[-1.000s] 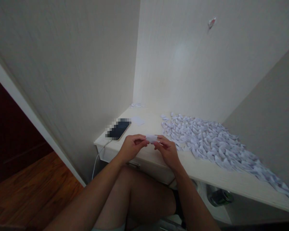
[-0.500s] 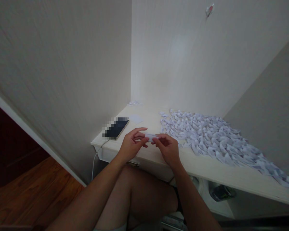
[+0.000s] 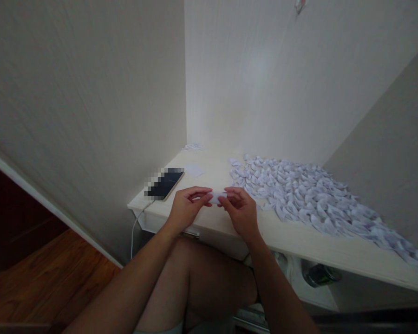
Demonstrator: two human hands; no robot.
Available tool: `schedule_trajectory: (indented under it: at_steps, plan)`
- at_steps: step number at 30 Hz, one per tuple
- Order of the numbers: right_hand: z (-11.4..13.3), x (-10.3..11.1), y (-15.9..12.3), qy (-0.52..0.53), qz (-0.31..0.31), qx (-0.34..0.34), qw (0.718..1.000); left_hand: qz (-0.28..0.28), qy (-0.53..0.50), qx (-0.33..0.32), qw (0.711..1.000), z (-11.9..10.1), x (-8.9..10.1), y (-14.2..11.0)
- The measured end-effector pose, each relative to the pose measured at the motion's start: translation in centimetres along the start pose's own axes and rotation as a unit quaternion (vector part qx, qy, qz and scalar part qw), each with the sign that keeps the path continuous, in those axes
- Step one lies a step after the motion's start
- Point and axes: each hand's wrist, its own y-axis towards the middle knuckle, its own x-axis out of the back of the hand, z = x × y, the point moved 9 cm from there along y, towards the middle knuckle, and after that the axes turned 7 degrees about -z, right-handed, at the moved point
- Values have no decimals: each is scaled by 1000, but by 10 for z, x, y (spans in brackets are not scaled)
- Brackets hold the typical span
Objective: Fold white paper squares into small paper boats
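Observation:
Between my two hands is a small folded piece of white paper [image 3: 215, 198], held level above the desk's front edge. My left hand [image 3: 191, 204] pinches its left end between thumb and fingers. The right end is gripped the same way by my right hand [image 3: 241, 207]. Just right of my right hand spreads a wide heap of folded white paper pieces [image 3: 299, 192], curved and overlapping. A flat white sheet [image 3: 195, 170] lies on the desk beyond my left hand.
A phone [image 3: 166, 184] lies at the desk's left, with a white cable [image 3: 136, 227] hanging over the edge. Small paper bits [image 3: 191, 147] sit in the back corner. Walls enclose the desk [image 3: 212, 162]. A dark can [image 3: 321, 275] stands on the shelf below.
The fingers of my left hand have closed in from being spread, and now grip the paper's left end. The view has shifted slightly.

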Motion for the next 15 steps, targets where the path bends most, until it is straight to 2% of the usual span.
schedule_trajectory:
  at_steps: [7,15]
  plan:
    - [1,5,0,-72,-14,34,997,-9,-18,0,1000,1,0,0]
    - [6,1,0,-118,2,53,992,-1,-2,9,1000,3,0,0]
